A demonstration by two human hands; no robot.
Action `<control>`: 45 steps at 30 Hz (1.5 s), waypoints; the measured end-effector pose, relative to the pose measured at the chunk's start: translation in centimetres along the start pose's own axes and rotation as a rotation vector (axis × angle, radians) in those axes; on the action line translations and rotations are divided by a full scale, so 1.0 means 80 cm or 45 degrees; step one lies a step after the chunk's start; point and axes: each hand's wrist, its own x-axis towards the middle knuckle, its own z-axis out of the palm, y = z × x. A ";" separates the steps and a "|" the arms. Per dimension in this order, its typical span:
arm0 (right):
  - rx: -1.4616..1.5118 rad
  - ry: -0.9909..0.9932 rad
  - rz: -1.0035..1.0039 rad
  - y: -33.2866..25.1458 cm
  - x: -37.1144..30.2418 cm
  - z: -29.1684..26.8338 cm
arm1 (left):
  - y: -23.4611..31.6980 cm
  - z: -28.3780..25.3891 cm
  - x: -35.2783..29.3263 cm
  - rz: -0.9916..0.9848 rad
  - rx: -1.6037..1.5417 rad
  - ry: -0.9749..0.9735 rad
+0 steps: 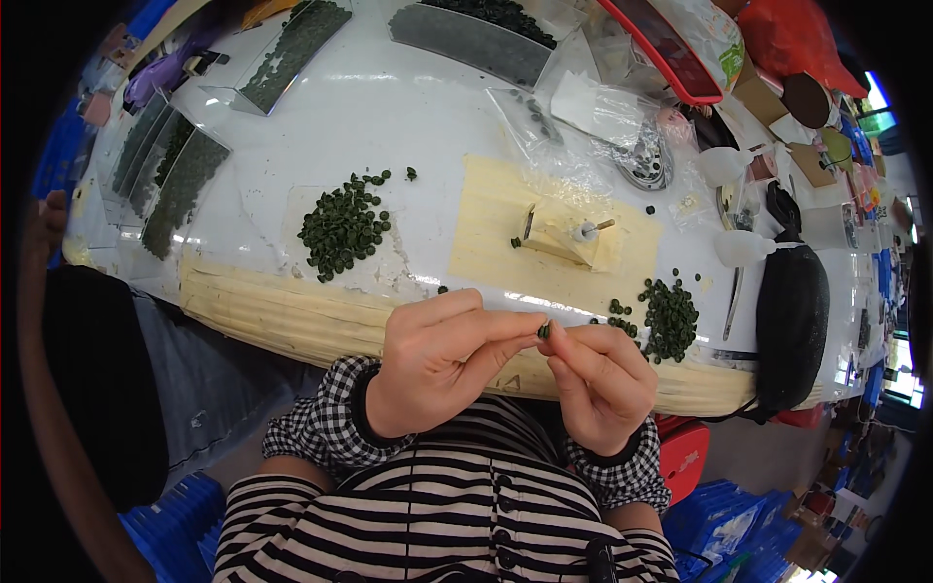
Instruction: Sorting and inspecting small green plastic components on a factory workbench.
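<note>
Closest in, above a striped top (418, 530) and black-and-white checked cuffs (321, 413), the left hand (457, 345) and the right hand (601, 379) meet at the fingertips, both pinching one small dark green piece (544, 331), held up in front of the near edge of the bench (418, 126). Which finger bears on which side of it is too small to tell. A red seat (684, 455) shows below, beside the right cuff. The bench's near edge is wrapped in a cream covering (277, 306). Just beyond the right hand lies a heap of similar green pieces (671, 323), with a few strays beside it; a larger heap (342, 231) sits farther left. Between the two heaps, on a yellow sheet (481, 199), stands a pale yellow block (559, 240) with a short peg (588, 230) on it. To the right are metal tweezers (735, 301), a black cloth-like bundle (792, 316) and a white squeeze bottle (743, 249). Farther back lie a clear plastic bag (530, 121) and, along the far side, clear trays (476, 51) of dark pieces, near a red-rimmed container (671, 49) and a red bag (789, 41).
</note>
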 end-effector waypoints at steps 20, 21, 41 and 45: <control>-0.005 0.006 -0.012 0.006 -0.001 0.004 | 0.000 -0.012 0.003 -0.088 0.032 -0.065; -0.026 0.009 0.006 0.005 0.000 0.002 | 0.000 -0.017 0.005 -0.086 0.075 -0.065; -0.089 0.148 0.071 0.006 -0.004 -0.005 | -0.034 -0.072 -0.003 -0.428 -0.976 0.085; -0.116 0.152 0.067 0.008 -0.003 -0.004 | -0.027 -0.068 0.006 -0.739 -1.567 0.427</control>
